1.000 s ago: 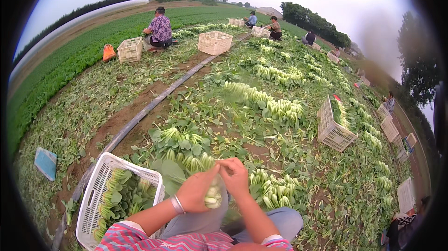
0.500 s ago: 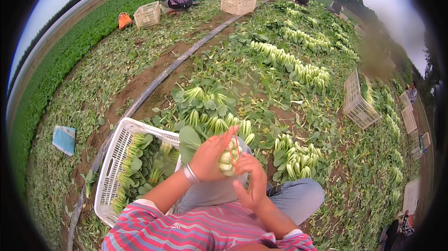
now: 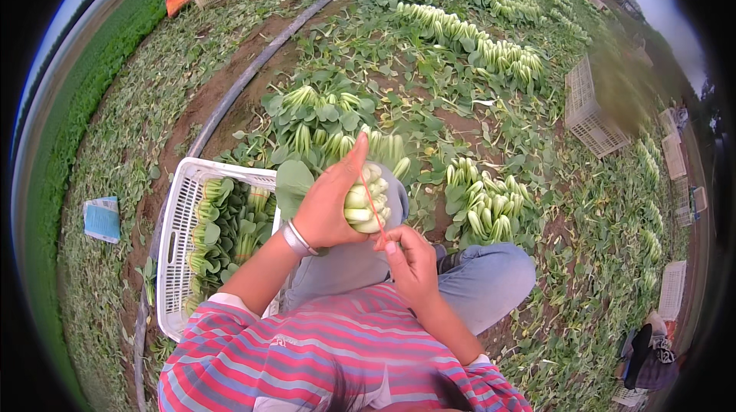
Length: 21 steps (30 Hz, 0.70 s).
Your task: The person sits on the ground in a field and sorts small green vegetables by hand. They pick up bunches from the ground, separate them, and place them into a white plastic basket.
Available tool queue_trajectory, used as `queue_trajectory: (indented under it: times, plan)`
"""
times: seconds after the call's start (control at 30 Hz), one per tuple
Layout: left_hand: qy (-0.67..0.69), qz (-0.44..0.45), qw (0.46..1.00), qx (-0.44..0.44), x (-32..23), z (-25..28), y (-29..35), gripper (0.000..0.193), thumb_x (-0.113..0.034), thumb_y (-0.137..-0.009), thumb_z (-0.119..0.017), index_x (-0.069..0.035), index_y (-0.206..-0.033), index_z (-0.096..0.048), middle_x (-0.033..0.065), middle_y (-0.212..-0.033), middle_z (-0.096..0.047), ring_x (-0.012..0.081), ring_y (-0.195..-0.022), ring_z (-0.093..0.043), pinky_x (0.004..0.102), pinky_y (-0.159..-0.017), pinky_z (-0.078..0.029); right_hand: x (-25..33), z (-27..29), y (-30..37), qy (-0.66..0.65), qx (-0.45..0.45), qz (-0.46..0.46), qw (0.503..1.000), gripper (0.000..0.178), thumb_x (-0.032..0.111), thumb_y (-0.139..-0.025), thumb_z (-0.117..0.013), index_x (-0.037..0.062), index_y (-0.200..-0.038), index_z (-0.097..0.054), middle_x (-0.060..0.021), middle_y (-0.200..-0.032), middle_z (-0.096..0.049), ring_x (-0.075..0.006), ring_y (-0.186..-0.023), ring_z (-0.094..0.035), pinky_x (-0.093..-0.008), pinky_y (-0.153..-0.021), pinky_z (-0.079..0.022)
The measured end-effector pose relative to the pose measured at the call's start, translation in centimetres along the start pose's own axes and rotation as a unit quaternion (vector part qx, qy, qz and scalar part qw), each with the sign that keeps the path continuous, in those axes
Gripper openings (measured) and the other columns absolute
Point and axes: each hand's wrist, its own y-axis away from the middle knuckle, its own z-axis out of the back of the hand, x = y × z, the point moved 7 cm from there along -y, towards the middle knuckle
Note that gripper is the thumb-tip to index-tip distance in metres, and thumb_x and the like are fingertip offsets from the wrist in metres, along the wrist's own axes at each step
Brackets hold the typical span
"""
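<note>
My left hand (image 3: 330,201) is wrapped round a bunch of bok choy (image 3: 368,201), its pale stem ends facing right and its green leaves (image 3: 294,186) showing left of the hand. A thin red rubber band (image 3: 370,196) stretches from near my left thumb down across the stem ends. Its lower end is pinched in the fingers of my right hand (image 3: 411,260), just below the bunch. Beside my left arm stands a white plastic crate (image 3: 178,259) partly filled with bunched bok choy (image 3: 222,239).
Loose bok choy lies in piles ahead (image 3: 318,109) and to the right (image 3: 488,201), with a long row (image 3: 475,40) beyond. A dark pipe (image 3: 230,94) runs along the left. Another crate (image 3: 590,109) stands at the right; a blue-white packet (image 3: 102,219) lies far left.
My right hand has drawn the band down and away from the stem ends, and its fingers have closed together. The view has tilted downward, so the people in the distance have mostly left it.
</note>
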Motion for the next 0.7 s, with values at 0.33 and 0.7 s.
queue_trajectory:
  times: [0.33,0.7]
  plan:
    - [-0.072,0.004,0.997,-0.013,-2.6,-0.9,1.5,0.142,-0.029,-0.066,-0.09,0.008,-0.165,0.004,0.0294,-0.17,-0.023,0.0415,-0.126,-0.059,0.0442,-0.109,-0.046,3.4,-1.3,1.4,0.325,-0.168,0.374,0.852,0.015,0.005,-0.08,-0.084,0.0079,-0.089,-0.073,-0.005,-0.12,-0.072,-0.0354,-0.125,-0.056,-0.0436,-0.101,-0.048]
    - [0.166,0.064,0.984,0.023,-1.1,1.1,3.0,0.053,-0.026,-0.113,-0.042,-0.01,-0.164,-0.038,0.0121,-0.15,-0.061,0.0316,-0.131,-0.06,0.0438,-0.114,-0.039,-1.8,0.1,-13.8,0.088,0.217,0.167,0.958,0.028,-0.003,-0.087,-0.073,0.005,-0.113,-0.077,-0.0081,-0.102,-0.076,-0.0221,-0.09,-0.072,-0.0331,-0.08,-0.056]
